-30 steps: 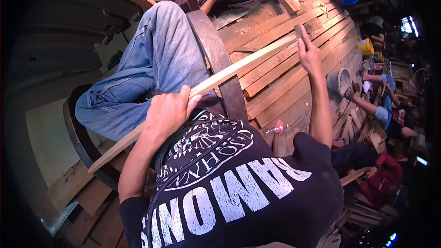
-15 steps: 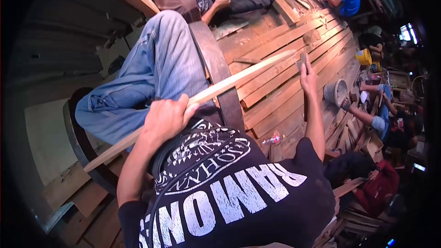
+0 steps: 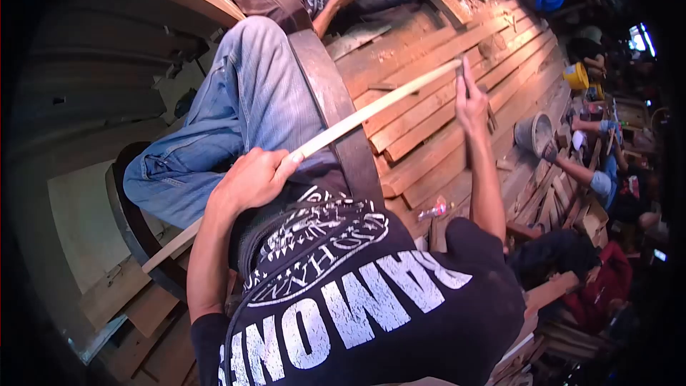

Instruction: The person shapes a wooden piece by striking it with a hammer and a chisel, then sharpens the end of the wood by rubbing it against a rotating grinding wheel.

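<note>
At far left, the near end of your pale wooden strip (image 3: 379, 105) crosses a dark curved band (image 3: 136, 232). Next, your left hand (image 3: 256, 177) is closed around the strip, beside your jeans (image 3: 268, 82). From there the strip slants up and away over stacked planks (image 3: 436, 125). Farther right, your right hand (image 3: 471, 104) pinches a small dark piece (image 3: 461, 69) at the strip's far end; whether they touch, you cannot tell. Rightmost, a grey bucket (image 3: 534, 134) stands near the planks.
</note>
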Motion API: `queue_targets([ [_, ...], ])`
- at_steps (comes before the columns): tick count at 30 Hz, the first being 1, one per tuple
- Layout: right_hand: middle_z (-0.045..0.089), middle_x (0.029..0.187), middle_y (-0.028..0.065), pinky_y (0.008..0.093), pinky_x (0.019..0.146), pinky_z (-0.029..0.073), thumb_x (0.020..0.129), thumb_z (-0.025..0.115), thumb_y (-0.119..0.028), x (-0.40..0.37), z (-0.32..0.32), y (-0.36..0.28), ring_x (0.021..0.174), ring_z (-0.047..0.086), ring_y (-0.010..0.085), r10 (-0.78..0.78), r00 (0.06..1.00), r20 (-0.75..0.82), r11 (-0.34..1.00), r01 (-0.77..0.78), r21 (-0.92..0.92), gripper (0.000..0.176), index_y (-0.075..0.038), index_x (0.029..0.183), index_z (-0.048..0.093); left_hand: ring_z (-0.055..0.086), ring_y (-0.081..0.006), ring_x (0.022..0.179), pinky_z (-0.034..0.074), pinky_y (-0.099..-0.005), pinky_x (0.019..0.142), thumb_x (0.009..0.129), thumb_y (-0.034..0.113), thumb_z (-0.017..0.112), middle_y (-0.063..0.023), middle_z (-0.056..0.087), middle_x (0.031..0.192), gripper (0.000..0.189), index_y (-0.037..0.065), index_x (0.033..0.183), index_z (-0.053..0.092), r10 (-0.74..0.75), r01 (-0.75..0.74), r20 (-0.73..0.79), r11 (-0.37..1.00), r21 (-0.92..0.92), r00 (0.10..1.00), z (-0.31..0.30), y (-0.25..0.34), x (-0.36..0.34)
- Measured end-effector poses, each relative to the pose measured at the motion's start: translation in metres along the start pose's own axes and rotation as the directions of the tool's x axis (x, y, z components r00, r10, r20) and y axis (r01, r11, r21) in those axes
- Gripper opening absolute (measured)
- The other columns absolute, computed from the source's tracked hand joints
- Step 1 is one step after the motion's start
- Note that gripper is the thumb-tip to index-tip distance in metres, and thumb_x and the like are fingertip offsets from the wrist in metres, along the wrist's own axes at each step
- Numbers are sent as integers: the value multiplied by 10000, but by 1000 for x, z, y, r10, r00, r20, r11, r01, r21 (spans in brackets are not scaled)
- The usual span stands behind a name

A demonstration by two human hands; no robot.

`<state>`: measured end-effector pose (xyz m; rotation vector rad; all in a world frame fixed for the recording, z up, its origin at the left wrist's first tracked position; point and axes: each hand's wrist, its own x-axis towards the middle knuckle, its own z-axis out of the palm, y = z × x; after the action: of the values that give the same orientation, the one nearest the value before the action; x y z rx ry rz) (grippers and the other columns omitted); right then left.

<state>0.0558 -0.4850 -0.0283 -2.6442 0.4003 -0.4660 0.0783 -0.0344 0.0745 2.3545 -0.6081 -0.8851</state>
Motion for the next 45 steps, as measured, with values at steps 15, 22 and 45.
queue_targets([
  [15,671,838,183,311,581,501,1045,518,-177,-27,32,-31,666,616,153,155,959,-238,901,-39,431,548,-125,1570,370,431,-113,379,357,-299,358,1055,592,388,28,410,503,678,77,620,458,-137,310,436,882,-355,890,-10,-20,8],
  [22,684,1219,233,373,804,567,1037,520,-252,-1,14,14,996,733,316,233,965,-123,965,-214,151,516,-236,1544,423,367,-100,345,315,-279,324,1043,623,384,21,380,480,698,81,605,421,-144,428,551,795,-430,822,-13,-22,14],
  [45,684,905,309,486,720,540,1034,522,-322,33,-4,17,852,705,440,36,996,-80,999,-34,26,472,-299,1503,477,484,-152,344,408,-319,333,1028,663,364,-20,412,455,786,44,547,428,-138,385,547,848,-366,825,-22,-19,18],
])
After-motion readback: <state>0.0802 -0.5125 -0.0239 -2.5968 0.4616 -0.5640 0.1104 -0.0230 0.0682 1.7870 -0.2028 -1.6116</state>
